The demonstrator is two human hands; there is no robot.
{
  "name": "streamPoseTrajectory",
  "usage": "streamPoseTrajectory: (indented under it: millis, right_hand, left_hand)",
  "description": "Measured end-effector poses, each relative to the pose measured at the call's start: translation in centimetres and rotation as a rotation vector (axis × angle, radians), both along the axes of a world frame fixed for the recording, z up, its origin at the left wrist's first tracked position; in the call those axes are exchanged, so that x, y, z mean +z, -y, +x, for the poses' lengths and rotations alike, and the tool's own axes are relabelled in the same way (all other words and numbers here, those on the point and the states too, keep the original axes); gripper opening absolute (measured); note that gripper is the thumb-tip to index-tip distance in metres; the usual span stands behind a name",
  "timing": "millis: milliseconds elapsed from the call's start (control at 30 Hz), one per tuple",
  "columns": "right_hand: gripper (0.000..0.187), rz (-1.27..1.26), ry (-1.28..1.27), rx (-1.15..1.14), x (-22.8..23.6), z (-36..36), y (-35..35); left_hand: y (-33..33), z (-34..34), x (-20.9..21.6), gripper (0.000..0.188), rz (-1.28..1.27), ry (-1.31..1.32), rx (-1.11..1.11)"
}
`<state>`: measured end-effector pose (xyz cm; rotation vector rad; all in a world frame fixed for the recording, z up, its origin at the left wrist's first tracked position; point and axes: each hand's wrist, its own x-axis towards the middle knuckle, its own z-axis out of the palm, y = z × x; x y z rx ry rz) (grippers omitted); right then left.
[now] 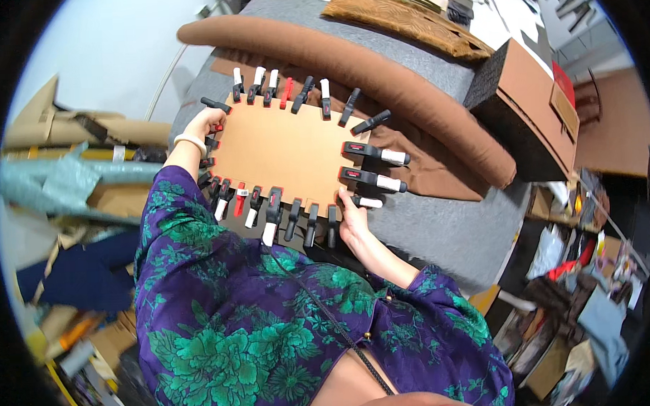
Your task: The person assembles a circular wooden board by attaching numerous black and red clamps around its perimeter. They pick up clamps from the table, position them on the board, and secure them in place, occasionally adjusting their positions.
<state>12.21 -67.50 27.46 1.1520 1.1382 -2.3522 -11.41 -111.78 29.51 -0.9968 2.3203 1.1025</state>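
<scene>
A flat tan rectangular board (283,143) is held up over the table's near edge. Spring clamps line all its sides, mostly black, some with white-wrapped handles and a few red. One red clamp (286,93) sits on the far edge, and a black clamp (360,176) with a white handle sticks out from the right side. My left hand (206,123) is closed on the upper left edge, among the clamps. At the lower right corner my right hand (352,218) grips the board, thumb on top and the other fingers mostly hidden beneath.
Behind the board, a long brown fabric roll (378,72) lies across the grey table (451,231). A brown-and-black box (526,114) stands at the right, with a patterned brown piece (404,21) at the back. Crowded shelves (593,287) flank the right; wrapped rolls (73,176) lie left.
</scene>
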Motion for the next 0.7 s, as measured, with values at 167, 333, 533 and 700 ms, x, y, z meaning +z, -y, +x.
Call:
streamPoseTrajectory:
  millis: [167, 333, 533, 700]
  right_hand:
    - [0.043, -0.168, 0.085, 0.003, 1.5, 1.8, -1.6]
    - [0.025, -0.08, 0.116, 0.374, 1.3, 3.4, -8.9]
    - [0.044, 0.114, 0.183, 0.213, 3.2, 5.0, -14.7]
    - [0.033, 0.384, 0.076, 0.164, 2.8, 7.4, -16.9]
  left_hand:
    - [-2.7, 1.1, 0.0, 0.007, 0.014, 0.108, -0.062]
    - [-6.6, 8.6, -0.6, 0.064, -0.479, -0.081, -0.261]
    - [-23.0, 27.7, 13.5, 0.021, 0.549, -0.136, -0.498]
    - [-25.9, 42.6, 11.4, 0.03, 0.42, -0.249, -0.597]
